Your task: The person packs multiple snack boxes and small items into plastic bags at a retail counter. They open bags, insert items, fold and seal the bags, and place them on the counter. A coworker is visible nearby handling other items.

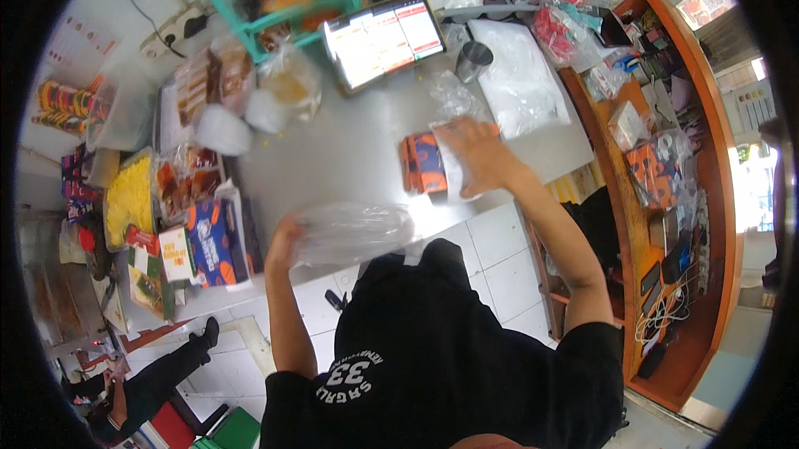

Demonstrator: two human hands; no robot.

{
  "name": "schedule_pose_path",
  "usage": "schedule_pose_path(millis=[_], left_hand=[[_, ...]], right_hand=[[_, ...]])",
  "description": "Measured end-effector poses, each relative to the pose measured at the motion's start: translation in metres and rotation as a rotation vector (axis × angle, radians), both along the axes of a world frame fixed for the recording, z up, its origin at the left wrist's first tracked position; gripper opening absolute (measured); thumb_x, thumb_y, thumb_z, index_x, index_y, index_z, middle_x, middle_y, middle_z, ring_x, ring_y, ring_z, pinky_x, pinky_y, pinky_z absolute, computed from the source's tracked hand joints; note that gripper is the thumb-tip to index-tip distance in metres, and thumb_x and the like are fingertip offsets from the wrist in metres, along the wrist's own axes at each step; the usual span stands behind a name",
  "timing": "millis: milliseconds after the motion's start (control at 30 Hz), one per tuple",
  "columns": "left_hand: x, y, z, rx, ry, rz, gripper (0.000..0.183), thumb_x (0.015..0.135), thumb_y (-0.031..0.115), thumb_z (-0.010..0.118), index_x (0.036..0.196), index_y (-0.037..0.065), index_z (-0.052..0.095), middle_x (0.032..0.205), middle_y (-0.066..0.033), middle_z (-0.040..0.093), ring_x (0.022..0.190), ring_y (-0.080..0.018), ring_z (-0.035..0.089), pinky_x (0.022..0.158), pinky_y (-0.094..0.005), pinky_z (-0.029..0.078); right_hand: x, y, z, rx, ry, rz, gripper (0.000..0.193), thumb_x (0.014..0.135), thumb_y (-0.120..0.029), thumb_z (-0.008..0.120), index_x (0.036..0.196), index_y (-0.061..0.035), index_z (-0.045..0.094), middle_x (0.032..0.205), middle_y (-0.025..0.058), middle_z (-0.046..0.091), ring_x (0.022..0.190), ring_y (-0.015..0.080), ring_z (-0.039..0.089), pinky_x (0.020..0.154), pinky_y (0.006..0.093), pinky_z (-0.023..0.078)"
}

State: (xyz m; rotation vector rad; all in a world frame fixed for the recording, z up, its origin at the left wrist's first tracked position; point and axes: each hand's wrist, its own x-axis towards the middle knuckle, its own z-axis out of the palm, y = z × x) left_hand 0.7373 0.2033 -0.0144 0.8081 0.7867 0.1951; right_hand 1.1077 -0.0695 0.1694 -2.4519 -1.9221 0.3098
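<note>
Left hand (283, 237) grips 1 clear plastic bag (354, 231) at the near edge of the steel worktop (333, 149), fingers closed on the bag's left end. Right hand (474, 149) lies flat, fingers spread, on a white sheet or bag draped over the orange-and-blue box (423, 163) mid-worktop; pressing or grasping, can't tell, motion blur. Tablet screen (383, 37) stands at the far side, metal cup (474, 58) just right of it. Snack packs (212, 241) stacked on the left.

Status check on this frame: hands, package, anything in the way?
Left hand grips clear plastic bag. Right hand flat on orange-blue box. Loose plastic sheet just beyond.
</note>
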Motion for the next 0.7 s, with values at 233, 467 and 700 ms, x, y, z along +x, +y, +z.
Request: schedule_pose_path(millis=[233,467,700], left_hand=[[0.000,-0.044,0.015,0.053,0.218,0.305,0.050,0.078,0.020,0.057,0.127,0.009,0.056,0.100,-0.0047,0.063,0.091,-0.0193,0.060,0.078,-0.0338,0.050],[-0.016,-0.067,-0.028,0.066,0.311,0.468,0.033,0.084,0.032,0.064,0.113,0.016,0.059,0.101,-0.0045,0.063,0.093,-0.0197,0.058,0.080,-0.0363,0.048],[0.007,-0.060,0.021,0.370,0.683,0.467,0.056,0.084,0.031,0.066,0.132,0.006,0.051,0.116,-0.0078,0.061,0.100,-0.0207,0.056,0.086,-0.0334,0.044]], right_hand=[[0.084,-0.011,-0.016,-0.189,0.082,-0.009,0.121,0.051,-0.026,0.086,0.152,-0.0144,0.021,0.129,0.0264,0.044,0.124,0.0429,0.045,0.101,0.0573,0.037],[0.223,-0.041,-0.038,-0.248,-0.151,-0.280,0.117,0.051,-0.027,0.085,0.150,-0.0110,0.024,0.132,0.0231,0.044,0.122,0.0409,0.045,0.098,0.0568,0.038],[0.181,-0.028,-0.029,-0.079,-0.069,-0.157,0.122,0.052,-0.030,0.088,0.152,-0.0140,0.021,0.142,0.0242,0.037,0.131,0.0444,0.037,0.103,0.0625,0.032]])
